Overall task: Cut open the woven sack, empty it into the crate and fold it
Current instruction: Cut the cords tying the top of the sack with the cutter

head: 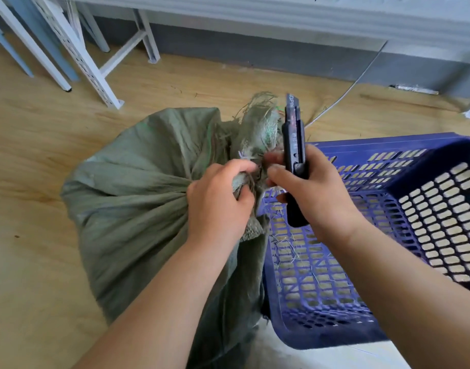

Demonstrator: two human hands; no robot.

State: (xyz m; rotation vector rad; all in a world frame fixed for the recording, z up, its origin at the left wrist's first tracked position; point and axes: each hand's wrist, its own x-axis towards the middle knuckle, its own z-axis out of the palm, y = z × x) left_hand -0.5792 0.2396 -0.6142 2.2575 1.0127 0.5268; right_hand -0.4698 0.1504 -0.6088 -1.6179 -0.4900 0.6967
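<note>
A full green woven sack [138, 198] is being kept upright on the wooden floor [37, 161], its side touching the left wall of a blue perforated plastic crate [388, 235] that is standing just beside it on the right. The gathered neck of the sack is being gripped by the left hand [218, 203], whose fingers are curled tightly round the bunched cloth just below the tied, frayed top [260, 115]. Loose threads are being spread from that top, and a few strands are lying on the crate's mesh bottom.

A black utility knife [295, 158] is being held by the right hand [319, 193], the fingers wrapped round the lower part of the handle and the thumb laid near the slider. The knife is being held nearly upright, its tip pointing away from the person, just beside the tied top. Whether a blade is extended cannot be told. The fingertips of the right hand are also being brought against the cloth at the neck, next to the left hand.

Behind the sack, white metal shelf legs [95, 67] and a grey wall base [281, 59] are being shown, and a thin white cable [361, 75] is lying on the floor.
</note>
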